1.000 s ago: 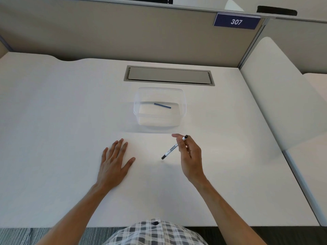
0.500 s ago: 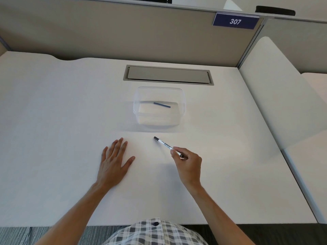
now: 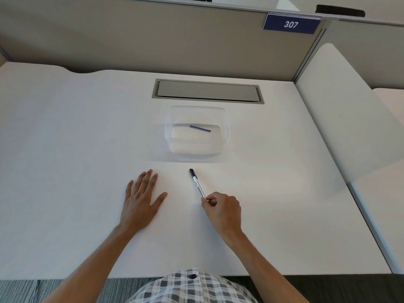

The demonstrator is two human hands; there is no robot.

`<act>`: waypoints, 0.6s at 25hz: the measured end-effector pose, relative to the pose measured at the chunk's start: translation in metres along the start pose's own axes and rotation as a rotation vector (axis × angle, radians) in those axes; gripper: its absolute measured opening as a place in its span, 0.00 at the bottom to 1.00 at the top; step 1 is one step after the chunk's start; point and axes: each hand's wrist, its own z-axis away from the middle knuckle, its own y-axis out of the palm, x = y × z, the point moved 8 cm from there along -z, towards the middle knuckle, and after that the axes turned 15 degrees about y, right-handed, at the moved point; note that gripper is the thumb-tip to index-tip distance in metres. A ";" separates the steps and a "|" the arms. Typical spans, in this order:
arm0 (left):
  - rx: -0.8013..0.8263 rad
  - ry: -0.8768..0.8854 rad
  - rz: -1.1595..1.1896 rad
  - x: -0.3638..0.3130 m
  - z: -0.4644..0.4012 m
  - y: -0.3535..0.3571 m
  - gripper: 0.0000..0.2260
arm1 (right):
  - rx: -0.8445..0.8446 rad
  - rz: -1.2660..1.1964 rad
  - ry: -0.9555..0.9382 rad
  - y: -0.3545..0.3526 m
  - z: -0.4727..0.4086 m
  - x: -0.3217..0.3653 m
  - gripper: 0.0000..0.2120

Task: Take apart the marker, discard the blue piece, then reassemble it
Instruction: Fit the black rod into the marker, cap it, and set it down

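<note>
The marker [image 3: 197,183], white with a black cap, lies on the white desk with its cap pointing away from me. My right hand [image 3: 223,209] pinches its near end between thumb and fingers. My left hand [image 3: 141,199] rests flat on the desk to the left, fingers spread, holding nothing. Beyond the marker stands a clear plastic container [image 3: 226,136], and a thin blue piece [image 3: 200,128] lies on its bottom.
A grey cable hatch [image 3: 207,91] is set into the desk behind the container. A beige partition [image 3: 153,38] with a "307" sign [image 3: 290,24] closes the back. A white side panel [image 3: 341,110] rises at the right.
My right hand swung the marker from a raised tilt, cap near the fingers, down onto the desk with the cap pointing away. My left hand stayed flat.
</note>
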 end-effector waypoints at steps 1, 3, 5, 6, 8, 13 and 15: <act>0.001 -0.001 0.002 0.000 0.000 0.000 0.32 | 0.002 0.043 -0.012 0.003 0.000 0.001 0.11; 0.001 -0.004 0.001 0.000 0.000 0.000 0.32 | 0.000 0.126 -0.045 0.007 0.001 0.004 0.12; 0.001 -0.004 -0.003 0.000 0.000 -0.001 0.32 | -0.002 0.185 -0.071 0.010 0.001 0.008 0.13; 0.003 -0.003 -0.003 0.000 0.000 -0.001 0.32 | -0.004 0.209 -0.082 0.011 0.001 0.010 0.13; 0.005 -0.001 -0.002 0.000 -0.001 0.000 0.32 | -0.016 0.252 -0.107 0.014 0.000 0.013 0.14; 0.005 -0.003 0.006 0.001 0.000 0.001 0.32 | -0.017 0.328 -0.151 0.021 0.001 0.018 0.15; 0.004 -0.003 0.008 0.001 0.000 0.001 0.32 | -0.014 0.324 -0.147 0.021 0.000 0.018 0.16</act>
